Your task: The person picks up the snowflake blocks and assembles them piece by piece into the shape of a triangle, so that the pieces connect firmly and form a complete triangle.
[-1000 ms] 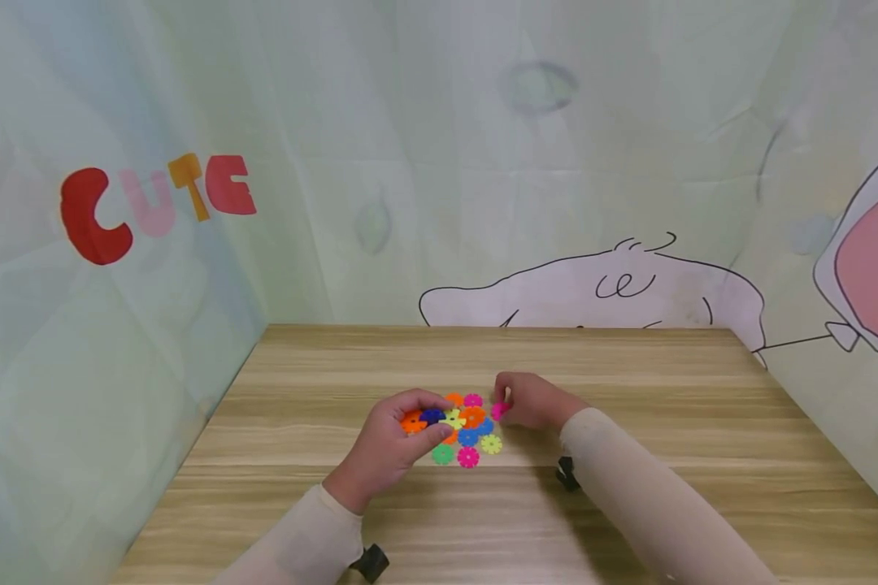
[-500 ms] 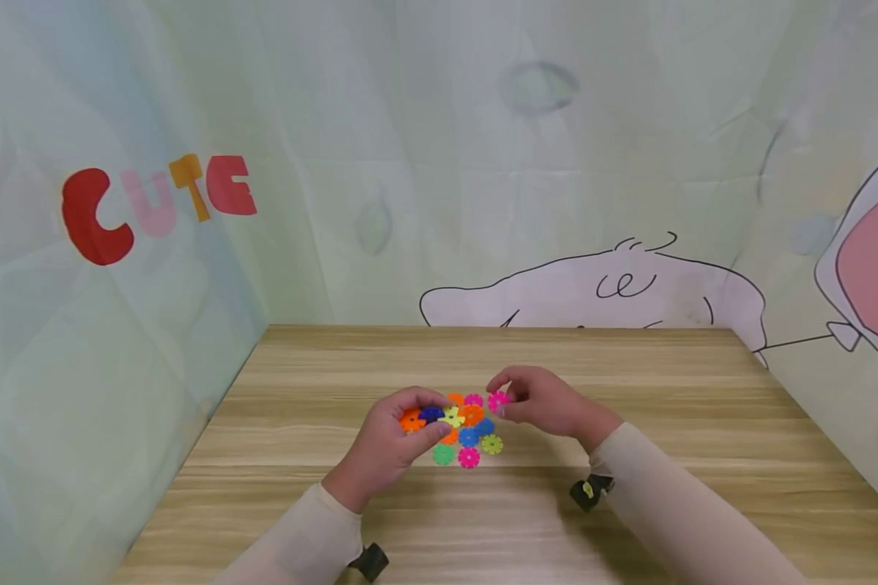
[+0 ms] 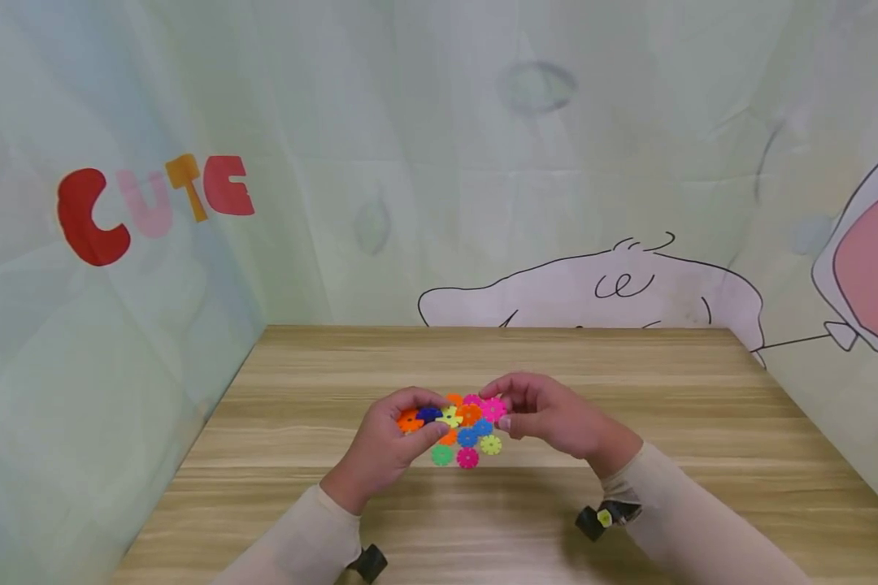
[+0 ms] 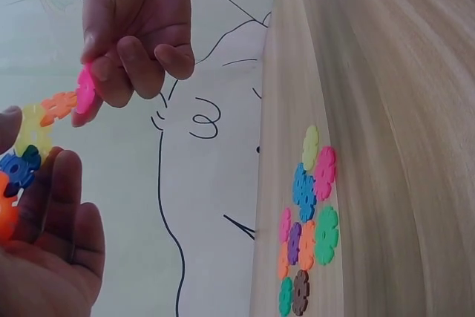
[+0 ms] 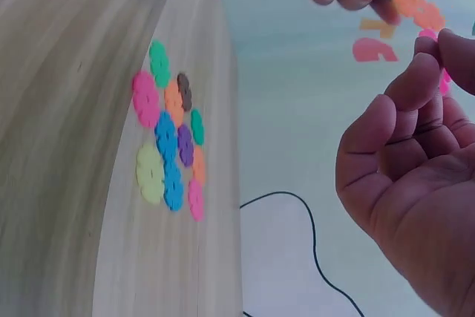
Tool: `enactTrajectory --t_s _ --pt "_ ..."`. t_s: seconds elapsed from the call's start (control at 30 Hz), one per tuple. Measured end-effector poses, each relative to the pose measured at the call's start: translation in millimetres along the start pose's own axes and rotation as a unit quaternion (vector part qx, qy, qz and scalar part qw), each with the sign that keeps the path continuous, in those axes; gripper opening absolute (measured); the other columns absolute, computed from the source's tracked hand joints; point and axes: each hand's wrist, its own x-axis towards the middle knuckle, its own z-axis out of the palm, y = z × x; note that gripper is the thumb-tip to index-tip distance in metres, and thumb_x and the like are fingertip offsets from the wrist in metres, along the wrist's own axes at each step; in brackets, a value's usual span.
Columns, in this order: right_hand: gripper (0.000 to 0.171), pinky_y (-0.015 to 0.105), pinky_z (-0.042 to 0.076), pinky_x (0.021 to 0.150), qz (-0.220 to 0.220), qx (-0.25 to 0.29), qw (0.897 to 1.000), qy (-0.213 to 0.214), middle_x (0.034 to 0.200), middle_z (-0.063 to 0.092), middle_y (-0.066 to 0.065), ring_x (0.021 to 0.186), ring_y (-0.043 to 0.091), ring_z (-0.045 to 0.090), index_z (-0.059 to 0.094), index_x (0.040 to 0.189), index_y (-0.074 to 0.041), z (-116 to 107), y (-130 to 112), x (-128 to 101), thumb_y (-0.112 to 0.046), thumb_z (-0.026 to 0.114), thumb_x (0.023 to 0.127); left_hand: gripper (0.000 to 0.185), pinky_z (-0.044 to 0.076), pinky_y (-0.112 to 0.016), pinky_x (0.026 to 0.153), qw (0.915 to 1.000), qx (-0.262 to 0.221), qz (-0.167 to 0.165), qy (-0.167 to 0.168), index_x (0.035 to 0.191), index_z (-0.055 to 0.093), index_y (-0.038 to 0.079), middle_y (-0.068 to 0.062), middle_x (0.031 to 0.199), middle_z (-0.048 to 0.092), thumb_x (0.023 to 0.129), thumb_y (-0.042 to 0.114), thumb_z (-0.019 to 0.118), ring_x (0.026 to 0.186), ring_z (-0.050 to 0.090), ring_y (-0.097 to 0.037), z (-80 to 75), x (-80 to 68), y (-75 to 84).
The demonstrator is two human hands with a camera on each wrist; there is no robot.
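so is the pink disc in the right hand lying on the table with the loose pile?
No. In the left wrist view the right hand pinches the pink disc in the air, well away from the loose discs on the table.

I see my right hand (image 3: 549,414) has lifted off the desk (image 3: 702,422) and carried its pink disc (image 3: 493,409) leftward, up against the orange end of the chain (image 3: 439,417) in my left hand (image 3: 388,443).
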Motion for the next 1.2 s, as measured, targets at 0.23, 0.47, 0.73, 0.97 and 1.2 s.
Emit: enactTrajectory --t_s 0.23,0.47,0.73,0.97,1.2 --pt "0.035 0.034 0.054 0.075 -0.037 0.03 0.999 -0.018 0.107 0.061 0.019 0.083 0.025 0.057 0.055 0.129 -0.002 3 0 -2 -0.009 0.06 0.095 0.023 0.057 -0.031 0.076 1.0 -0.003 0.008 0.0 0.108 0.067 0.014 -0.008 0.108 0.063 0.087 0.021 0.074 0.089 0.062 -0.026 -0.7 -0.3 -0.3" --pt "0.037 0.03 0.053 0.073 -0.035 0.052 0.998 -0.021 0.109 0.062 0.019 0.084 0.024 0.057 0.054 0.13 -0.002 4 -2 -4 -0.01 0.06 0.095 0.023 0.057 -0.031 0.078 0.9999 -0.003 0.012 0.002 0.108 0.066 0.013 -0.009 0.11 0.063 0.087 0.021 0.073 0.091 0.063 -0.027 -0.5 0.1 0.8" --pt "0.036 0.03 0.054 0.075 -0.029 0.071 0.997 -0.021 0.112 0.063 0.02 0.086 0.024 0.059 0.055 0.13 -0.003 6 -3 -6 -0.01 0.06 0.095 0.023 0.057 -0.031 0.078 0.9999 0.003 0.013 0.006 0.108 0.066 0.014 -0.009 0.109 0.063 0.088 0.024 0.072 0.09 0.063 -0.027 0.3 0.1 2.4" --pt "0.037 0.04 0.055 0.086 -0.017 0.098 0.995 -0.013 0.115 0.061 0.021 0.098 0.031 0.062 0.055 0.129 -0.003 11 -4 -6 -0.012 0.062 0.094 0.022 0.057 -0.031 0.079 0.9999 -0.002 0.01 -0.002 0.11 0.065 0.011 -0.01 0.11 0.062 0.089 0.016 0.07 0.091 0.062 -0.027 3.0 -1.0 7.4" --pt "0.039 0.041 0.054 0.088 -0.02 0.098 0.995 -0.001 0.114 0.062 0.021 0.097 0.029 0.064 0.055 0.13 -0.001 15 -7 -5 -0.013 0.063 0.094 0.027 0.057 -0.031 0.079 0.9999 -0.003 0.008 -0.007 0.113 0.065 0.01 -0.008 0.112 0.062 0.087 0.016 0.073 0.093 0.063 -0.027 3.3 -0.4 6.6"
